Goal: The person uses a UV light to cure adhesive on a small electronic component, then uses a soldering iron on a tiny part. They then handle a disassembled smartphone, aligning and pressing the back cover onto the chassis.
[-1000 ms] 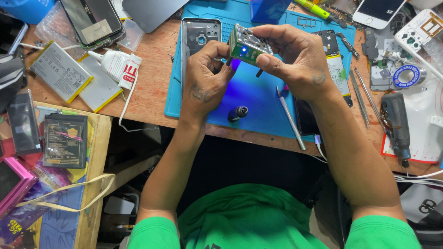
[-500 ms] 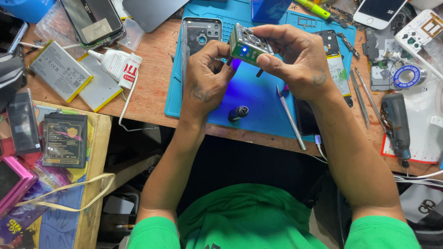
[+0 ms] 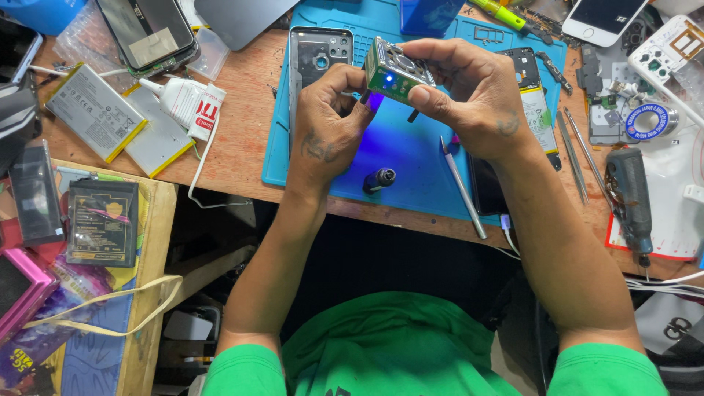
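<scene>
Green circuit module (image 3: 394,71) pinched by both hands above blue mat (image 3: 411,158).

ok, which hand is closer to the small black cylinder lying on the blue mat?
Left. The left hand is just above-left of the cylinder; the right hand sits farther up-right.

I saw bright, even overhead light, sharp focus, and a blue glow spilling from the small device (image 3: 394,71) onto the mat (image 3: 411,154).

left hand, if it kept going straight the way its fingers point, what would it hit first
The left hand points up and right, fingertips already at the small green circuit module that the right hand grips. Past that lies the blue repair mat, though height above it is unclear.
</scene>
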